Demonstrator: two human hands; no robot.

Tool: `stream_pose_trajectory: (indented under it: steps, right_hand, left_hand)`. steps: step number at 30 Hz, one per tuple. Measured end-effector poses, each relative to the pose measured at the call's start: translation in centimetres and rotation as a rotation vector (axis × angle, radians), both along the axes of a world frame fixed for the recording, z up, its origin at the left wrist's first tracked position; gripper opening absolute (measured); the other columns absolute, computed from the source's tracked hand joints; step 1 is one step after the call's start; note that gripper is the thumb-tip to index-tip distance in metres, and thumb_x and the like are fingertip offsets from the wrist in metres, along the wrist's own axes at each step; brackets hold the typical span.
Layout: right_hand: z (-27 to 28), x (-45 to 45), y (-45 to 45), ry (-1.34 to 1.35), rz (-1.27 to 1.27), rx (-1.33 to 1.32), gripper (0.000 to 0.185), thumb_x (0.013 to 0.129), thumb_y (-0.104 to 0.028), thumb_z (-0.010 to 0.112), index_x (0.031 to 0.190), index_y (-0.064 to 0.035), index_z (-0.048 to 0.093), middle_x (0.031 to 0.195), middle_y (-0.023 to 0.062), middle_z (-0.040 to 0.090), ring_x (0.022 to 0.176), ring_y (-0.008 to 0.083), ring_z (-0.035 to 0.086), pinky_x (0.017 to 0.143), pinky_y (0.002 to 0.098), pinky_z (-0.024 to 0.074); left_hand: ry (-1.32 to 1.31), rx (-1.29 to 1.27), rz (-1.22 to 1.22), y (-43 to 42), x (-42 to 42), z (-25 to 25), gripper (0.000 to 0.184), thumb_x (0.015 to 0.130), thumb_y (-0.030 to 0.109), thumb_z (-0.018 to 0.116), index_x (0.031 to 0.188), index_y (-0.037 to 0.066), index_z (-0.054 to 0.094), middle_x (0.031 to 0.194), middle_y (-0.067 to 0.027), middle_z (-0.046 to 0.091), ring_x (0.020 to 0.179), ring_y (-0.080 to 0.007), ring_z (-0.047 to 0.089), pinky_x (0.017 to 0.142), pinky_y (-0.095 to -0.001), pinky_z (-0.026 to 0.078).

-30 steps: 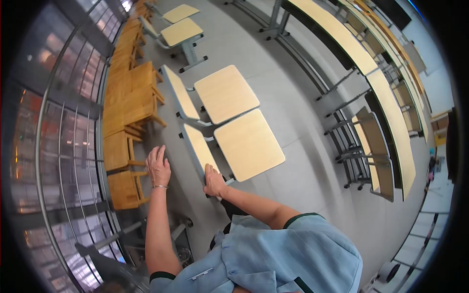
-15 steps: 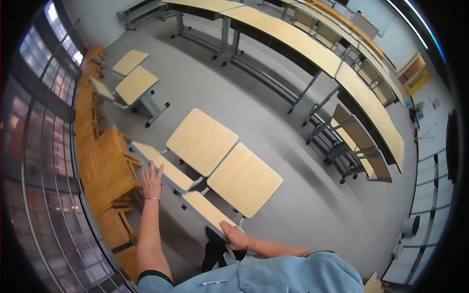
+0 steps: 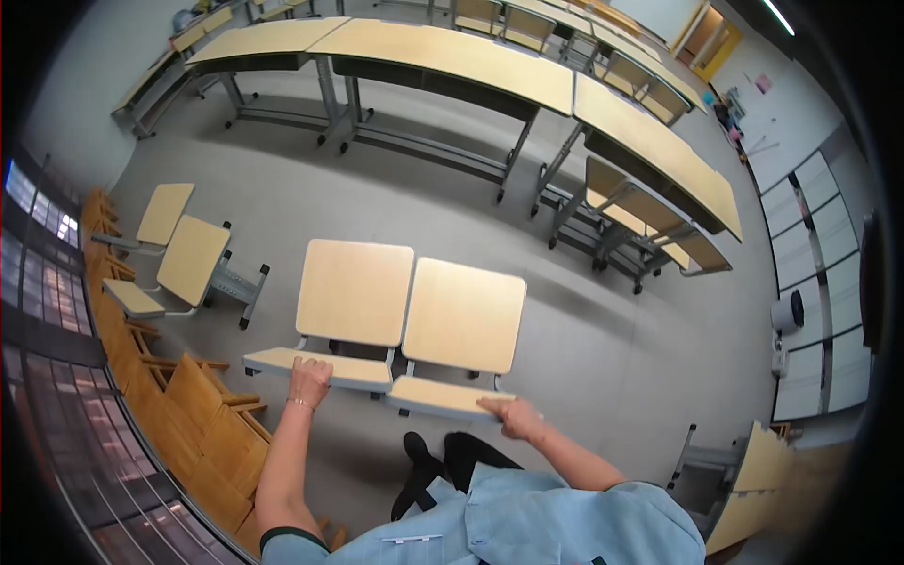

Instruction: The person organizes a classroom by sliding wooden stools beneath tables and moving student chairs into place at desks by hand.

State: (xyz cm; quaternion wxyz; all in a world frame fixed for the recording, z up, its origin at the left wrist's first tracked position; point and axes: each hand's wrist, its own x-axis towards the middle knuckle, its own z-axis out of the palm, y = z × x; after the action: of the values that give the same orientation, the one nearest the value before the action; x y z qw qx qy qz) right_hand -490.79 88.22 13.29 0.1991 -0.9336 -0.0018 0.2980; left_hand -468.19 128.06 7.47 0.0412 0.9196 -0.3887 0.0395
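Two chairs with pale wooden seats and grey edges stand side by side, their backrests toward me. My left hand (image 3: 310,381) is closed over the top edge of the left chair's backrest (image 3: 358,369), its fingers bent over the rim. At the right end of the right chair's backrest (image 3: 443,395), my right hand (image 3: 513,416) grips the edge, with its fingertips on the pale face. Beyond the backrests lie the left seat (image 3: 355,292) and the right seat (image 3: 465,315), a narrow gap between them.
Wooden stools (image 3: 202,414) line the barred window at left. Two more chairs (image 3: 192,259) stand left of centre. Long desks (image 3: 443,58) curve across the back, with grey chairs (image 3: 640,202) at the right one. Folded pale furniture (image 3: 753,480) is at lower right.
The view has turned toward the right, so the chairs now face straight ahead. My left hand, spread before, has closed on the left backrest. My right hand stays on the right backrest.
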Motion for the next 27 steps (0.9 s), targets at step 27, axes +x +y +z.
stream_pose_trajectory:
  steps: [27]
  right_hand:
    - [-0.1, 55.5, -19.6, -0.314, -0.231, -0.035, 0.057, 0.061, 0.005, 0.051, 0.11, -0.0187, 0.066, 0.096, 0.0129, 0.067, 0.086, 0.033, 0.063, 0.075, 0.0403, 0.0504]
  left_hand:
    - [0.042, -0.034, -0.237, -22.2, 61.2, 0.1, 0.023, 0.065, 0.016, 0.073, 0.077, 0.011, 0.054, 0.071, -0.0051, 0.062, 0.072, -0.0231, 0.063, 0.062, -0.0381, 0.051]
